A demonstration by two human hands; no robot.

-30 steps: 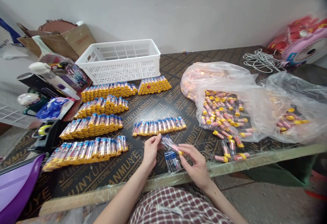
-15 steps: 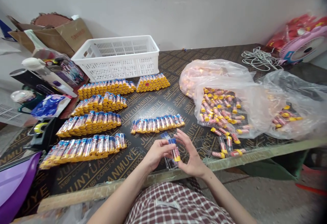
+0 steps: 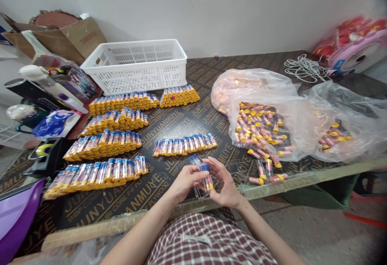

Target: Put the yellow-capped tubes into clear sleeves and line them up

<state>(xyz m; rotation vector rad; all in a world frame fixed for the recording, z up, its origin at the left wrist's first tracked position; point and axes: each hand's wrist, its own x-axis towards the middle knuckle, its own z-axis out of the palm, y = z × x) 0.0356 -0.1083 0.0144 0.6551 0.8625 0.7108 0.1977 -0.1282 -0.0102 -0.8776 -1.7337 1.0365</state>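
Observation:
A small printed tube (image 3: 208, 181) with a blue upper end and a yellow lower end is held over the table's front edge. My left hand (image 3: 186, 181) is closed, pinching the tube near its blue end. Around the right side of the tube curves my right hand (image 3: 226, 185), its thumb by the yellow end and its fingertips close to the blue end. Flat clear strips with blue print (image 3: 194, 159) lie behind and beneath my left hand, partly hidden. Beyond my hands a row of finished-looking blue and yellow tubes (image 3: 185, 145) lies side by side.
Stacked rows of like tubes (image 3: 99, 173) fill the left. A white plastic basket (image 3: 137, 75) stands behind them. At right, plastic bags (image 3: 298, 126) hold many pink and yellow tubes, several loose in front (image 3: 261, 169). A tape dispenser (image 3: 45, 156) and purple bin (image 3: 18, 220) sit far left.
The fingers of my right hand have curled in closer around the tube. My left hand keeps its pinch. The whole view has shifted slightly.

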